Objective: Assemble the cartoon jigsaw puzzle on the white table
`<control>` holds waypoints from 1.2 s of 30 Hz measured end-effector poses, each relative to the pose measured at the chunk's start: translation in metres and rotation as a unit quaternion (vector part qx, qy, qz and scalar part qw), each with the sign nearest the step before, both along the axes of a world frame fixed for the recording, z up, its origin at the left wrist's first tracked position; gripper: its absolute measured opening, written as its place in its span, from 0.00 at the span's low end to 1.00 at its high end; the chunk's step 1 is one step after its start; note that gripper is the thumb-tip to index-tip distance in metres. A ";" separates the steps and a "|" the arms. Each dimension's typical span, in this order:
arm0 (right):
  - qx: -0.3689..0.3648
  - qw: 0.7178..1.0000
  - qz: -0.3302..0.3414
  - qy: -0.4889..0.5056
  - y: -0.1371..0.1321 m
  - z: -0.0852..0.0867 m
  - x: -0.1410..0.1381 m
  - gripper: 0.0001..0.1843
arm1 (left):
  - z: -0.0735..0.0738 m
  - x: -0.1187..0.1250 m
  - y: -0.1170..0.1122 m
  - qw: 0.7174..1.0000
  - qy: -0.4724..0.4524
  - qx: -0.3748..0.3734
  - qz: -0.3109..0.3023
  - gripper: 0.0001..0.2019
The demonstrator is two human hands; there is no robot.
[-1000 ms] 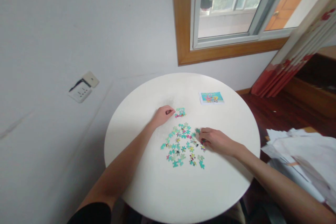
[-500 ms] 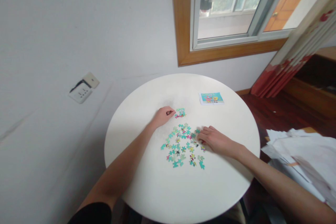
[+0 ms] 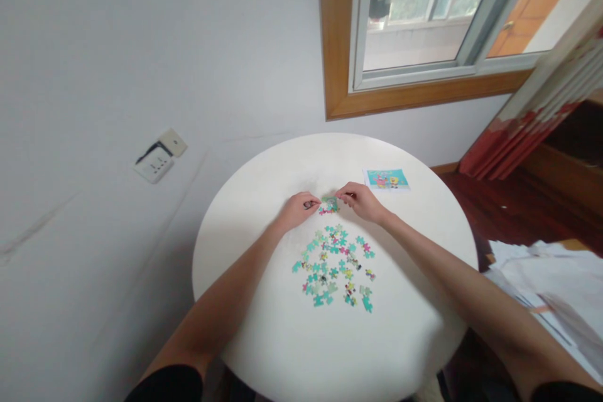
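Observation:
A small joined patch of jigsaw pieces (image 3: 328, 205) lies near the far middle of the round white table (image 3: 292, 339). My left hand (image 3: 298, 210) rests curled at the patch's left edge, fingertips pinched against it. My right hand (image 3: 360, 200) is at the patch's right edge, fingers pinched together on a piece there that is too small to make out. Several loose teal and pink puzzle pieces (image 3: 334, 264) lie scattered nearer to me, between my forearms.
A picture card (image 3: 387, 178) showing the puzzle image lies at the table's far right. A wall socket (image 3: 158, 157) is on the wall to the left. A window, a red-and-white curtain (image 3: 527, 119) and white sheets (image 3: 551, 282) are at the right.
My right hand has left the loose pieces and moved up to the right edge of the joined patch. My left hand has stayed at the patch. The view shifted slightly.

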State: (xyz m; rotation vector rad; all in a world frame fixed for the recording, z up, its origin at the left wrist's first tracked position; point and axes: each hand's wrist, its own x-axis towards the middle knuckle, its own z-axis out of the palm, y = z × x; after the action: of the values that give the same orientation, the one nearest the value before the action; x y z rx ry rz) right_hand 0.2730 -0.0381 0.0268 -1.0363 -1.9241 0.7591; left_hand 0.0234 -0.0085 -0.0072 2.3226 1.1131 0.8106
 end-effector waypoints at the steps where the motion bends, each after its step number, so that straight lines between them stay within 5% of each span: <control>1: -0.009 1.000 0.001 -0.005 0.009 -0.005 -0.006 0.09 | 0.000 0.000 0.000 1.000 -0.001 -0.001 0.000 0.08; 6: -0.027 0.998 0.029 -0.038 0.037 -0.023 -0.028 0.07 | 0.005 0.001 -0.004 1.000 -0.005 -0.013 -0.009 0.07; 14: -0.025 0.999 0.009 -0.026 0.032 -0.044 -0.035 0.09 | 0.004 -0.003 -0.003 0.997 -0.017 -0.023 -0.075 0.07; 36: 0.086 0.992 0.017 -0.094 0.033 -0.046 -0.035 0.08 | -0.001 -0.004 0.000 0.996 0.001 -0.003 -0.084 0.08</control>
State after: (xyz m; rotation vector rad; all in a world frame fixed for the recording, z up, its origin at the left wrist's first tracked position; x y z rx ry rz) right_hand 0.2380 -0.0053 -0.0190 -0.9994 -2.1322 0.5180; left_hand 0.0193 -0.0087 -0.0081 2.3743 0.9043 0.7405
